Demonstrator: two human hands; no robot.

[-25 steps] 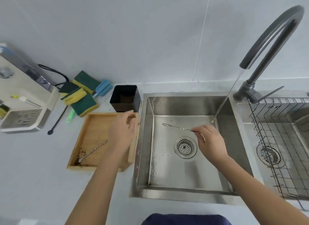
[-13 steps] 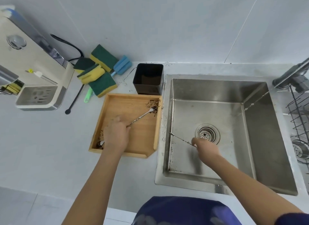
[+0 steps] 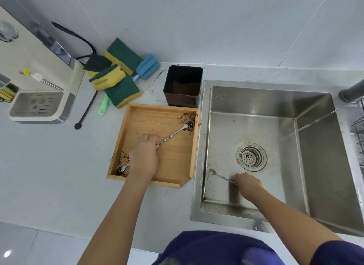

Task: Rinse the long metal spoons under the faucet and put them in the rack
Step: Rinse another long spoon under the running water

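Spoons are seen in three places. One long twisted-handle spoon (image 3: 174, 133) is pinched at its near end by the curled fingers of the left hand (image 3: 144, 158) over the wooden tray (image 3: 194, 146), its bowl resting among dark grounds in the tray's far right corner. A second spoon (image 3: 123, 168) lies at the tray's near left corner, only its dirty bowl end being visible; the rest is hidden beneath the left hand. A third spoon (image 3: 220, 176) is held inside the steel sink (image 3: 315, 166) by the right hand (image 3: 248, 185), whose fingers are closed round the handle; the bowl end points left toward the sink wall, and the handle's far end is covered by the hand. Whether it touches the sink floor cannot be told. A thin stream of water (image 3: 319, 120) is seen falling at the sink's right side, well apart from that spoon. The faucet (image 3: 351, 92) and the wire rack (image 3: 358, 130) are cut off by the right edge. A black bin (image 3: 183, 87) stands just behind the tray, with sponges (image 3: 116, 75) heaped to its left.
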